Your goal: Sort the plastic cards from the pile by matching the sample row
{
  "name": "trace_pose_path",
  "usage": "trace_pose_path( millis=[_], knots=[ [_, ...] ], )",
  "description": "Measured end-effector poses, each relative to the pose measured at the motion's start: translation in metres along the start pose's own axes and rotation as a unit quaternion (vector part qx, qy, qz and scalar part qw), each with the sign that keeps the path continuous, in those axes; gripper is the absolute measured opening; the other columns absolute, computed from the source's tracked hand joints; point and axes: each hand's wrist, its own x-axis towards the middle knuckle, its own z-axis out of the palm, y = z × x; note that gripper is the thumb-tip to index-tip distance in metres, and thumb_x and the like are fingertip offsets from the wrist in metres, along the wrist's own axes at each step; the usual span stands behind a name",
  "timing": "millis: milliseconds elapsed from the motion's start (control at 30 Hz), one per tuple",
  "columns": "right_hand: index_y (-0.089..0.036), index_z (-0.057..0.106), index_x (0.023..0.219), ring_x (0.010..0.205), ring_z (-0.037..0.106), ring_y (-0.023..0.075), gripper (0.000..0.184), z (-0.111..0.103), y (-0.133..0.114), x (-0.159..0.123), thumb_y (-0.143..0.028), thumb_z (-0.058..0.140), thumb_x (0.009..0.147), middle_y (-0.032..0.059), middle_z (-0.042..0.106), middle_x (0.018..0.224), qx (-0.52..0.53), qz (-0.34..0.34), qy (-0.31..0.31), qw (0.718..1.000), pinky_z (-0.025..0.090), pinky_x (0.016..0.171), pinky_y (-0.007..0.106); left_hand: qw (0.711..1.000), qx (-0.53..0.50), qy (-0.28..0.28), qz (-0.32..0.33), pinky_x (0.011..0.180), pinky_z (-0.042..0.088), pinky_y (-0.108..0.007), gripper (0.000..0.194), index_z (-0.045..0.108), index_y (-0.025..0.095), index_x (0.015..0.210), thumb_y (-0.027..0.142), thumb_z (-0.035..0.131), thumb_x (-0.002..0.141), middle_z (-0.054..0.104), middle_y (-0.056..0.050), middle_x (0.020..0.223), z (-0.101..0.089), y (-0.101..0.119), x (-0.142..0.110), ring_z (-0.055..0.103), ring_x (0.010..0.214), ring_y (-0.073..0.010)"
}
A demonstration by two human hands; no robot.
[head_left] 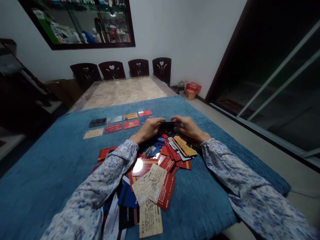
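Observation:
My left hand (150, 128) and my right hand (188, 128) meet over the far end of a loose pile of cards, fingers closed on the two ends of a dark card (167, 124). Whether it is one card or a small stack I cannot tell. Below them spreads the pile, with a yellow card (184, 146), a red card (167, 191), a blue card (128, 195) and a cream card (150, 218) among several others. My left forearm covers part of it. Beyond my left hand, two rows of cards lie flat, including a black card (97, 122) and another red card (131, 124).
A blue cloth (62, 156) covers the near part of the table, while its marble-patterned far end (120, 90) is bare. Several dark chairs (162, 68) stand behind it. An orange bucket (190, 94) sits on the floor, and a sliding door (270, 90) is at the right.

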Motion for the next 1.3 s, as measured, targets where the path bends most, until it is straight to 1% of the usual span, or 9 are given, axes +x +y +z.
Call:
trace_pose_path(
  millis=[200,400,533,633,800,933,1033,1167,1300],
  knots=[
    [-0.021,0.066,0.113,0.09,0.069,0.0222,0.029,0.003,-0.001,0.0,-0.015,0.053,0.089,0.0089,0.076,0.102,-0.012,-0.003,-0.003,1.0,0.05,0.079,0.031,1.0,-0.002,-0.005,-0.006,0.087,0.056,-0.031,0.038,0.072,0.016,0.113,0.002,0.05,0.086,0.078,-0.009,0.107,0.0,0.0,-0.001,0.072,0.096,-0.019],
    [-0.022,0.063,0.116,0.092,0.067,0.0223,0.035,0.008,0.001,0.0,-0.01,0.053,0.085,0.008,0.074,0.104,-0.02,-0.003,0.003,1.0,0.049,0.082,0.031,1.0,-0.016,-0.005,-0.011,0.091,0.056,-0.033,0.041,0.07,0.016,0.117,0.002,0.05,0.085,0.077,-0.009,0.111,0.0,-0.001,-0.002,0.072,0.101,-0.0198],
    [-0.022,0.062,0.121,0.092,0.066,0.0223,0.041,0.011,0.003,0.0,-0.008,0.055,0.083,0.0081,0.071,0.106,-0.032,0.004,0.0,0.999,0.049,0.083,0.032,1.0,-0.019,-0.016,-0.019,0.092,0.056,-0.033,0.044,0.068,0.017,0.121,0.002,0.053,0.083,0.076,-0.009,0.114,0.0,0.0,-0.004,0.072,0.104,-0.0207],
    [-0.021,0.06,0.125,0.091,0.064,0.0227,0.045,0.014,0.005,0.0,-0.008,0.057,0.082,0.0091,0.069,0.107,-0.052,0.016,-0.006,0.998,0.05,0.083,0.033,0.999,-0.02,-0.024,-0.019,0.094,0.056,-0.034,0.044,0.066,0.015,0.123,0.003,0.056,0.082,0.075,-0.01,0.117,0.002,-0.001,-0.005,0.071,0.107,-0.0222],
    [-0.022,0.056,0.131,0.095,0.063,0.0234,0.055,0.019,0.008,0.0,-0.005,0.058,0.079,0.0094,0.065,0.113,-0.069,0.008,-0.012,0.998,0.05,0.086,0.034,1.0,-0.011,-0.021,-0.013,0.099,0.054,-0.036,0.05,0.061,0.014,0.128,0.0,0.056,0.079,0.072,-0.012,0.124,0.006,-0.002,-0.006,0.069,0.113,-0.0233],
    [-0.02,0.055,0.132,0.096,0.063,0.0246,0.055,0.02,0.005,0.001,-0.003,0.057,0.08,0.0112,0.061,0.114,-0.082,0.019,-0.017,0.996,0.051,0.084,0.034,1.0,-0.001,-0.025,-0.015,0.101,0.053,-0.037,0.051,0.06,0.014,0.127,-0.001,0.055,0.079,0.07,-0.013,0.123,0.006,0.0,-0.006,0.067,0.112,-0.0237],
    [-0.019,0.055,0.131,0.097,0.062,0.025,0.054,0.021,0.001,0.002,-0.002,0.056,0.08,0.0122,0.06,0.116,-0.086,0.023,-0.016,0.996,0.05,0.082,0.033,1.0,0.01,-0.013,-0.026,0.098,0.054,-0.036,0.05,0.061,0.014,0.124,-0.003,0.055,0.077,0.069,-0.012,0.12,0.006,0.001,-0.005,0.067,0.11,-0.0236],
    [-0.018,0.054,0.131,0.093,0.061,0.0237,0.052,0.02,-0.001,0.001,-0.004,0.056,0.08,0.0117,0.059,0.115,-0.084,0.015,-0.009,0.996,0.05,0.08,0.033,1.0,0.004,0.006,-0.029,0.09,0.055,-0.033,0.045,0.061,0.014,0.119,-0.002,0.058,0.077,0.069,-0.011,0.111,0.006,0.0,-0.005,0.067,0.102,-0.0221],
    [-0.018,0.053,0.129,0.091,0.06,0.0237,0.05,0.021,-0.003,0.001,-0.006,0.059,0.08,0.0115,0.057,0.114,-0.08,0.003,0.01,0.997,0.05,0.08,0.034,0.999,-0.015,0.035,-0.02,0.089,0.054,-0.032,0.046,0.061,0.014,0.117,-0.004,0.056,0.075,0.069,-0.01,0.112,0.006,0.0,-0.005,0.066,0.101,-0.0209]
  ],
)
